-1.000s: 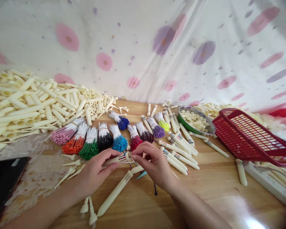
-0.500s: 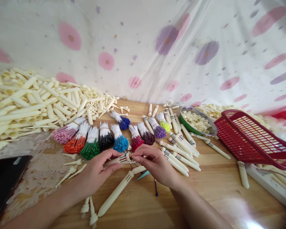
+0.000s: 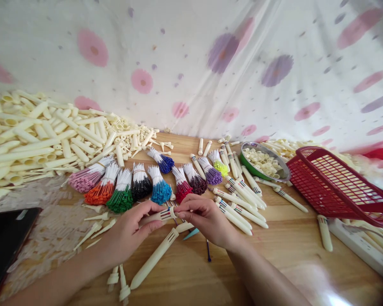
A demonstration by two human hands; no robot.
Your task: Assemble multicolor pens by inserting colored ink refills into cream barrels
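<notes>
My left hand [image 3: 138,227] is closed around a cream multicolour pen [image 3: 156,216], which lies nearly level with its slotted end to the right. Coloured sliders show in the slots. The fingers of my right hand [image 3: 202,216] are pinched at that slotted end; what lies between the fingertips is partly hidden. Below the hands, another slotted pen barrel [image 3: 153,259] rests on the wooden table. A dark blue refill [image 3: 208,250] and a light blue pointed piece [image 3: 191,233] lie under and beside my right hand.
Bundles of coloured refills [image 3: 161,185] stand behind the hands. Several pens [image 3: 242,208] lie to the right, near a green-sided bowl [image 3: 264,161] of small parts, a red basket [image 3: 335,182] and a power strip [image 3: 364,248]. Left are heaped barrels [image 3: 35,140] and a phone [image 3: 11,246].
The cream collar at the pen's slotted end now sits closer against the barrel, and the thin white piece below it no longer shows. Both hands have stayed nearly in place.
</notes>
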